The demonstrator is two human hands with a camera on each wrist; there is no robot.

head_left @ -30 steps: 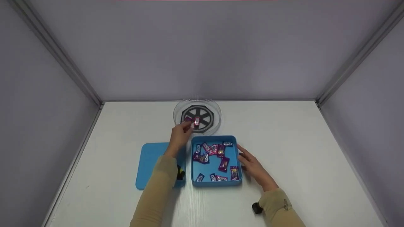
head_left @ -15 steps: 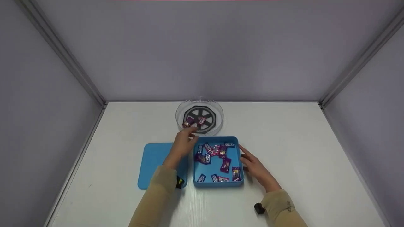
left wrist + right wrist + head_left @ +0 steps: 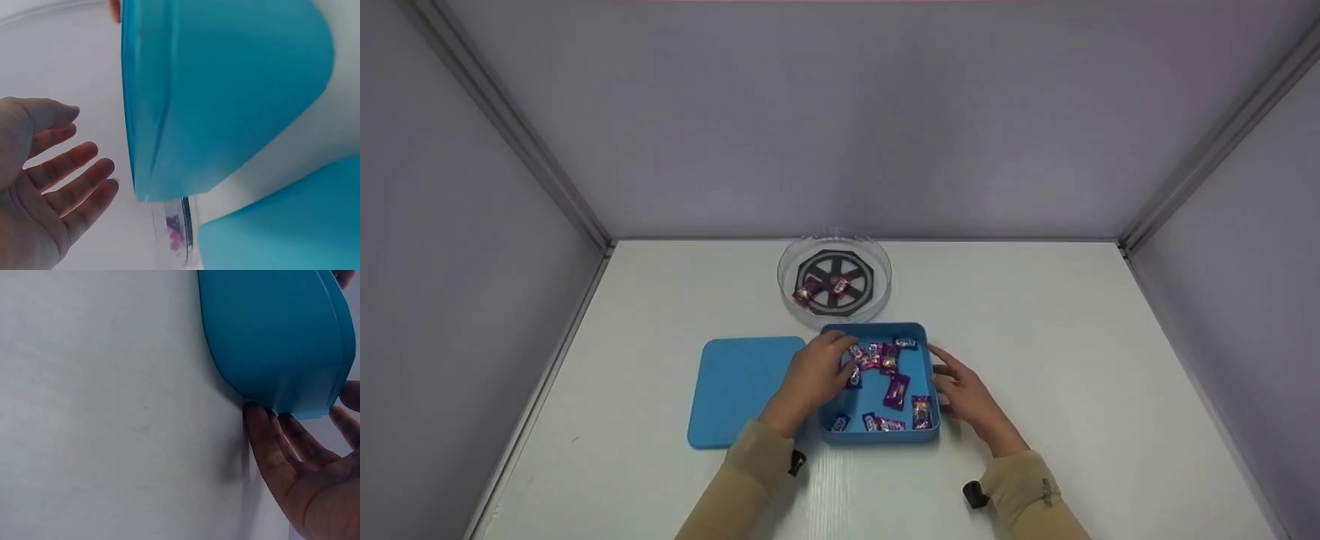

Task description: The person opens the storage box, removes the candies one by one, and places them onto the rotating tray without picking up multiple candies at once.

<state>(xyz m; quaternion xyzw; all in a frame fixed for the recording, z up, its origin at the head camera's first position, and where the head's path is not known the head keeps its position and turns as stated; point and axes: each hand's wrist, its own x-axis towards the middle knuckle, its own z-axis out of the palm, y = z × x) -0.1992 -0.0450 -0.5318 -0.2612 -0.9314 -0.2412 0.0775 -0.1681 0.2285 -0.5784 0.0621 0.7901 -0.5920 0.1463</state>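
Note:
A blue square box (image 3: 874,436) holds several small wrapped candies (image 3: 895,392) in purple and pink wrappers. Over its left side is my left hand (image 3: 814,371), which covers some of the candies; in the left wrist view its fingers are loosely bent, with nothing between them. My right hand (image 3: 969,401) touches the box's right wall with its fingertips; in the right wrist view the fingers (image 3: 269,441) lie against the outside of the blue wall. Behind the box stands a clear round dish (image 3: 883,296) with a few wrapped candies (image 3: 808,290) in it.
A blue lid (image 3: 735,390) lies flat to the left of the box. Under the clear dish shows a dark spoked disc (image 3: 864,283). Grey panels (image 3: 855,120) enclose the white table (image 3: 1072,352) at the back and sides.
My left hand has let go of a candy in the clear dish and moved back and right, over the box's left side. The right hand stays at the box's right wall.

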